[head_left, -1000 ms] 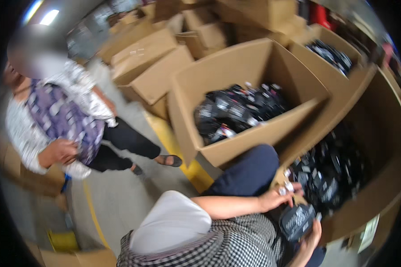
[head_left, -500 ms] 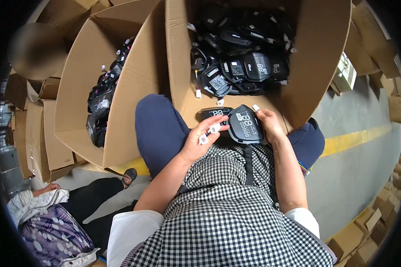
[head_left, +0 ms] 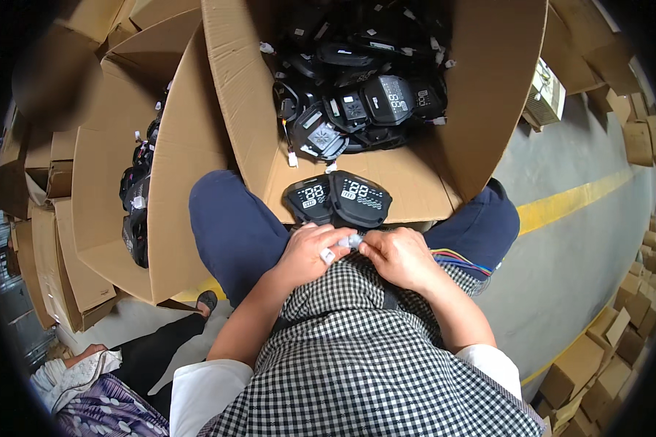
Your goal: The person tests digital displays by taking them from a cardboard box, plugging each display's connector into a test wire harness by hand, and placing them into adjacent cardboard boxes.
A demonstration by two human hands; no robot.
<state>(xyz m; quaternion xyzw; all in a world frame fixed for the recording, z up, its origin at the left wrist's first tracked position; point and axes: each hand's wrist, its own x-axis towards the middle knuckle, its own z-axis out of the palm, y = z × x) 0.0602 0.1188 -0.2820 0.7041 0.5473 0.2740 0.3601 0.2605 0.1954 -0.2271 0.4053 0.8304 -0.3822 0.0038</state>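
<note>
Close together above my lap, my left hand and my right hand are both closed. Their fingertips meet at a small whitish plug connector; whether its halves are joined I cannot make out. A second white plug sticks out between the fingers of my left hand. Just beyond the hands, two black display panels with white markings lie side by side, a left one and a right one, at the near edge of the cardboard box. My fingers hide most of the cables.
Inside the box lie several black display units with white plugs. Another carton with similar units stands at the left. Coloured wires show by my right thigh. A person sits at lower left; stacked cartons line the right.
My right hand has let go of the display panel, which now lies beside the other one. Both hands have come together at the plug. The view has shifted, so the boxes appear further left.
</note>
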